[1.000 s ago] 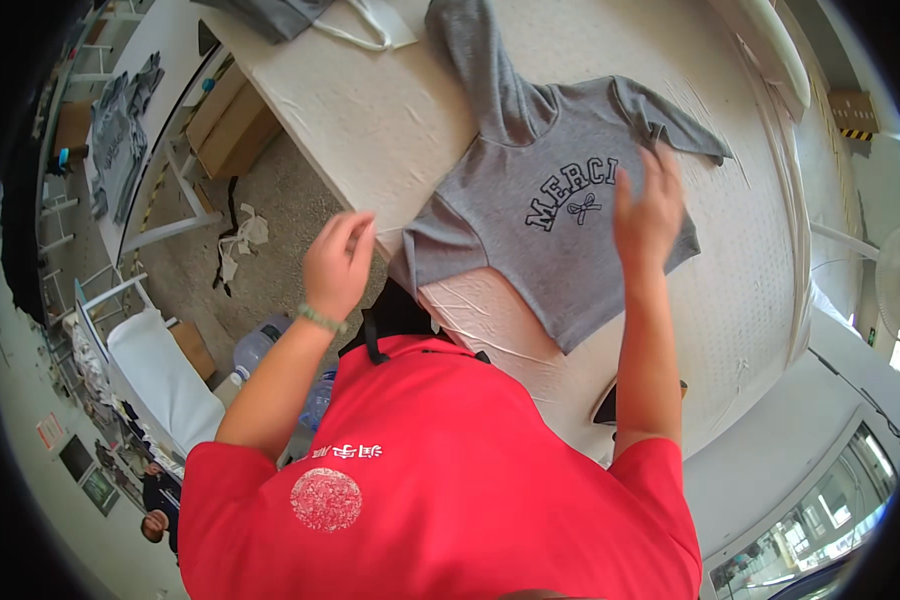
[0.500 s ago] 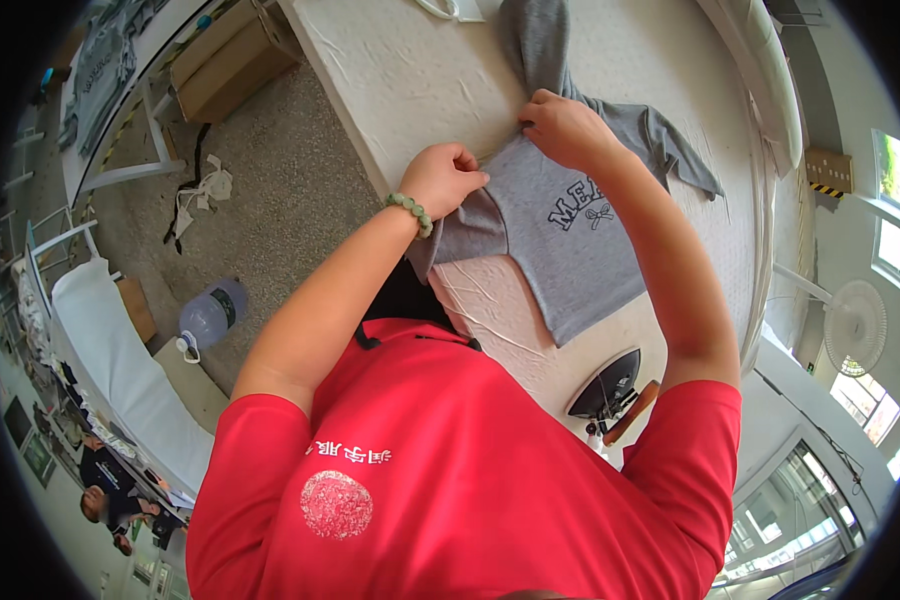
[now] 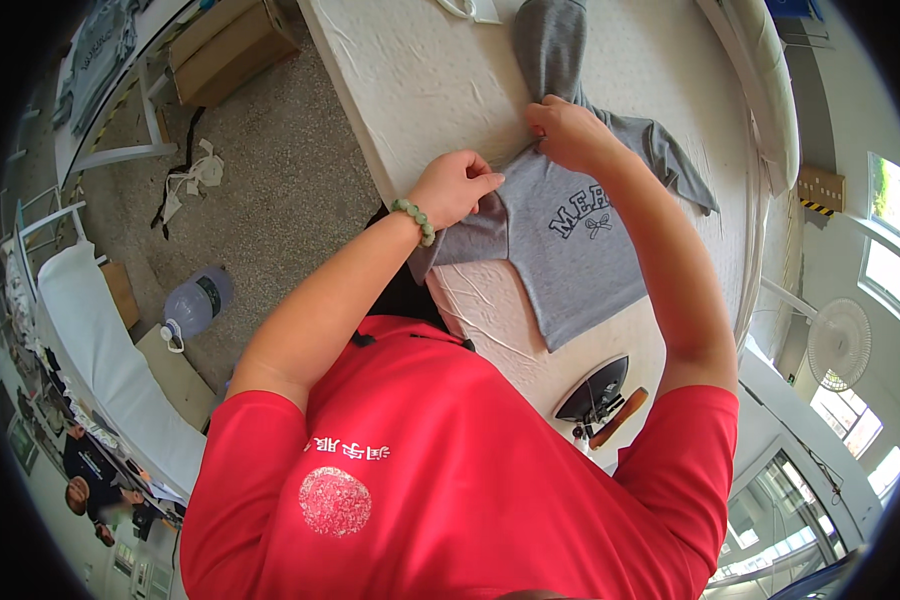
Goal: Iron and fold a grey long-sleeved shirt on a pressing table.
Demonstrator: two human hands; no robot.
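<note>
A grey sweatshirt [image 3: 565,265] with dark lettering and a bow print lies spread on the pale padded table, printed side up. My left hand [image 3: 460,187], with a green bead bracelet at its wrist, is closed on the shirt's shoulder edge, thumb against the fingers. Below that hand hangs a sleeve [image 3: 460,240] over the table's near edge. Farther up, my right hand [image 3: 575,135] pinches the cloth near the neck. A darker grey part [image 3: 550,50] stretches away beyond it; whether it is a hood or a sleeve I cannot tell. The fingertips partly hide the cloth they grip.
Near my right elbow a black iron [image 3: 595,390] with a brown handle rests on the table [image 3: 410,80]. On the floor to the left are a large plastic bottle [image 3: 198,300], white scraps [image 3: 205,170] and a cardboard box [image 3: 232,50]. A white fan [image 3: 838,343] stands right.
Both hands have shifted slightly to the right in the picture, still holding the cloth. The sweatshirt's upper edge has moved a little; the whole view has also shifted slightly.
</note>
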